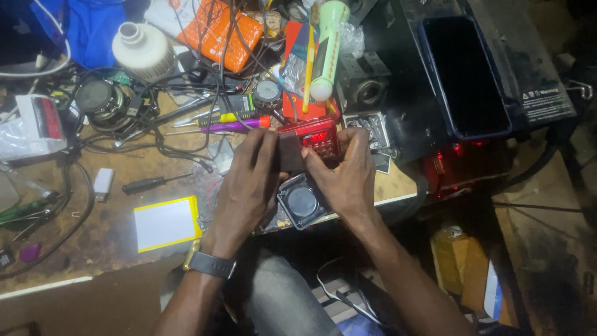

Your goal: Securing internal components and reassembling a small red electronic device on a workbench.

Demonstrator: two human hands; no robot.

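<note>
Both hands grip a small red radio [314,142] at the near edge of the bench — the left hand [245,186] closed on its left side, fingers over the top, the right hand [345,174] closed on its right side, thumb across the front. A grey speaker cover [303,202] lies just below the radio, between the wrists. Behind the radio sit a purple-handled screwdriver [233,126], a yellow one [217,118] and a green-and-white torch [326,50]. Tangled black cables [158,134] crowd the left, beside a round loudspeaker [99,101] and a white bottle [143,50]. A yellow-edged white pad [166,223] and a black screwdriver [152,183] lie on the worn wooden bench [93,249]. A dark phone [463,74] rests on a black machine [516,74] — the floor below is dim and cluttered.
</note>
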